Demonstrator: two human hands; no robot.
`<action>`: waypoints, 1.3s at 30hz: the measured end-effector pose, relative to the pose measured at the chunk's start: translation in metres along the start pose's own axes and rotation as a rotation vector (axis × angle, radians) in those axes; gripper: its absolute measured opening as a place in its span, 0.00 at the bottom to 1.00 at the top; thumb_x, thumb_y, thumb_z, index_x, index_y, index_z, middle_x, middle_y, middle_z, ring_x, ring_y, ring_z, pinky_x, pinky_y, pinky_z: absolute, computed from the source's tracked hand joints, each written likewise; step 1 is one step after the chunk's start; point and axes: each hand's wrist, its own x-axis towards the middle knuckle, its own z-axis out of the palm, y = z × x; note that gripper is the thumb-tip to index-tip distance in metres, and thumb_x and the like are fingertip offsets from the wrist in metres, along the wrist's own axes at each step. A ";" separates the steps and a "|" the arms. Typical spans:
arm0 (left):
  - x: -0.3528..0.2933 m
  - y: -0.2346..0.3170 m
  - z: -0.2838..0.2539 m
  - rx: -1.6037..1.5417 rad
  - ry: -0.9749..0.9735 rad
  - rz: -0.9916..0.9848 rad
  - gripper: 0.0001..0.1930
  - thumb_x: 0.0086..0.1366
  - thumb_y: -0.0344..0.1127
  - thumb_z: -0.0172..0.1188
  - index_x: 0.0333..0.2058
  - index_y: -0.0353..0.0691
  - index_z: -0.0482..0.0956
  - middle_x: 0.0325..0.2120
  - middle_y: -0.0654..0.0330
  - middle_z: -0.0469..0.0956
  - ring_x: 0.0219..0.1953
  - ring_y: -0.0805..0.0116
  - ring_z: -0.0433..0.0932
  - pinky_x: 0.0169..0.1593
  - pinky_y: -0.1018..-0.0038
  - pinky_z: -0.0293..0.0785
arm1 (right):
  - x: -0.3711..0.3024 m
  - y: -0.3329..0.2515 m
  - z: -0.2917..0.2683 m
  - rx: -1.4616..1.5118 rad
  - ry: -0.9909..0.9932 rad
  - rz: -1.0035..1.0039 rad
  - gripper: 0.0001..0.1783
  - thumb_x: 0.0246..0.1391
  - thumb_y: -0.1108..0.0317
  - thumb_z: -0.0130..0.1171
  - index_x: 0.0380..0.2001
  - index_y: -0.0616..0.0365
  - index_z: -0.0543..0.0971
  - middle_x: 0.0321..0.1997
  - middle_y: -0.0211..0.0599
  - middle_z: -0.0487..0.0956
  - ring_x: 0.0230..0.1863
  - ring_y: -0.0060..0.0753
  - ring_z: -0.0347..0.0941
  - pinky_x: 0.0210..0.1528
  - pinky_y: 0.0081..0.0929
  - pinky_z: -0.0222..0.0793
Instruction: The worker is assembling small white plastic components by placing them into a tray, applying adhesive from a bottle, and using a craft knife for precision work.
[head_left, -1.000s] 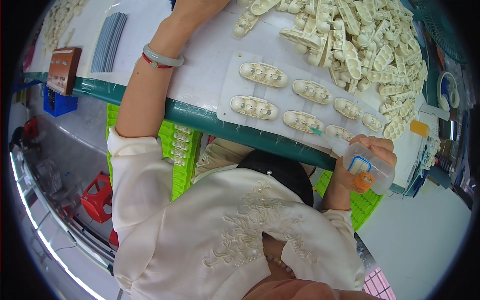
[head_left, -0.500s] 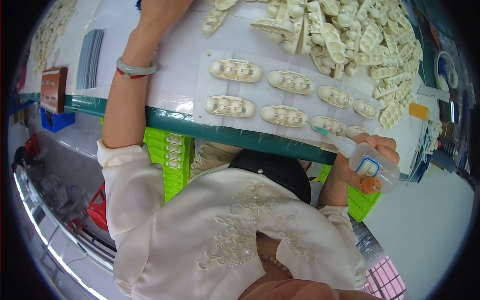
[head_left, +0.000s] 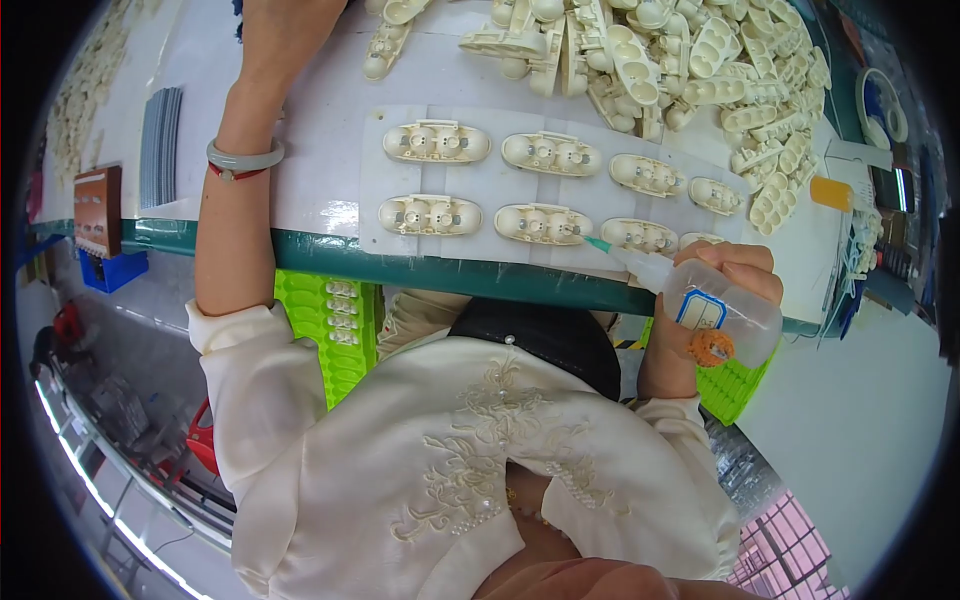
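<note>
My right hand [head_left: 745, 265] is wrapped round a translucent squeeze bottle [head_left: 745, 315] with a blue-edged label and an orange patch on its side. The bottle lies tilted, and its thin green needle tip [head_left: 598, 244] reaches the right end of an oval cream plastic part [head_left: 543, 224] in the near row. Several such cream parts sit in two rows on a translucent white plate [head_left: 372, 180], small grey pieces showing inside them. At the upper left, my left hand [head_left: 290, 30] is over the table, its fingers cut off by the picture's edge; something dark blue shows beside it.
A large heap of cream parts [head_left: 690, 60] lies beyond the plate. Grey strips [head_left: 160, 145] and a brown box [head_left: 97, 210] are at the left. The green table edge [head_left: 330, 255] runs before me, with a bright green tray [head_left: 325, 370] below. An orange-yellow block [head_left: 830, 193] stands right.
The needle tip has moved left along the near row, from between the second and third parts to the second part's right end. The whole view has shifted slightly.
</note>
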 end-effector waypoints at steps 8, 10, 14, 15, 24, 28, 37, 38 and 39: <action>0.000 0.003 0.001 -0.022 0.014 0.012 0.06 0.59 0.27 0.61 0.36 0.33 0.79 0.23 0.63 0.78 0.25 0.79 0.73 0.30 0.81 0.71 | 0.000 0.007 -0.015 -0.170 0.338 -0.046 0.35 0.53 0.35 0.41 0.36 0.65 0.64 0.31 0.45 0.66 0.26 0.26 0.64 0.15 0.14 0.58; 0.001 0.008 0.001 0.056 -0.006 -0.027 0.06 0.59 0.27 0.61 0.35 0.33 0.79 0.23 0.64 0.77 0.25 0.80 0.73 0.30 0.82 0.70 | -0.002 0.007 -0.019 -0.176 0.344 -0.052 0.36 0.53 0.35 0.43 0.36 0.65 0.64 0.32 0.45 0.66 0.26 0.26 0.64 0.15 0.14 0.59; 0.002 0.000 0.000 0.051 -0.020 -0.061 0.05 0.60 0.26 0.60 0.35 0.33 0.79 0.23 0.64 0.77 0.24 0.80 0.72 0.29 0.82 0.70 | -0.004 0.005 -0.019 -0.189 0.282 -0.047 0.35 0.52 0.38 0.50 0.36 0.65 0.63 0.33 0.45 0.66 0.25 0.26 0.65 0.16 0.18 0.65; 0.000 -0.022 -0.006 0.078 -0.041 0.028 0.08 0.61 0.31 0.60 0.39 0.37 0.80 0.28 0.64 0.79 0.29 0.81 0.74 0.35 0.83 0.71 | -0.005 0.007 -0.020 -0.184 0.283 -0.048 0.35 0.52 0.38 0.50 0.36 0.65 0.63 0.33 0.45 0.66 0.25 0.26 0.65 0.16 0.18 0.65; 0.000 -0.037 -0.009 0.127 -0.095 0.113 0.12 0.61 0.34 0.61 0.43 0.40 0.80 0.36 0.67 0.80 0.36 0.83 0.75 0.43 0.85 0.70 | -0.011 0.010 -0.022 -0.088 0.291 -0.019 0.30 0.49 0.49 0.61 0.38 0.65 0.63 0.34 0.46 0.67 0.26 0.31 0.69 0.18 0.21 0.69; 0.001 0.004 0.013 -0.008 -0.015 -0.036 0.06 0.60 0.26 0.60 0.36 0.33 0.78 0.22 0.63 0.76 0.24 0.80 0.72 0.29 0.82 0.70 | -0.008 0.004 -0.021 -0.187 0.244 -0.044 0.30 0.50 0.45 0.56 0.38 0.65 0.65 0.34 0.46 0.67 0.27 0.30 0.70 0.18 0.20 0.68; 0.002 -0.040 -0.007 0.099 -0.096 0.091 0.12 0.62 0.33 0.61 0.44 0.39 0.80 0.34 0.66 0.80 0.36 0.82 0.75 0.44 0.84 0.70 | -0.019 0.029 -0.052 -0.112 0.564 -0.095 0.37 0.48 0.34 0.51 0.34 0.64 0.66 0.33 0.42 0.67 0.25 0.26 0.65 0.17 0.17 0.63; 0.003 -0.040 -0.008 0.113 -0.112 0.074 0.12 0.62 0.32 0.60 0.44 0.38 0.80 0.36 0.65 0.80 0.38 0.81 0.76 0.46 0.84 0.70 | -0.020 0.028 -0.050 -0.041 0.613 -0.081 0.37 0.48 0.34 0.51 0.34 0.64 0.66 0.33 0.42 0.66 0.25 0.26 0.64 0.16 0.17 0.62; 0.003 -0.041 -0.008 0.100 -0.118 0.081 0.12 0.62 0.32 0.60 0.44 0.38 0.80 0.36 0.65 0.80 0.38 0.81 0.76 0.46 0.84 0.70 | -0.018 0.022 -0.044 -0.055 0.619 -0.085 0.37 0.48 0.34 0.51 0.34 0.64 0.66 0.33 0.42 0.66 0.25 0.26 0.64 0.16 0.17 0.62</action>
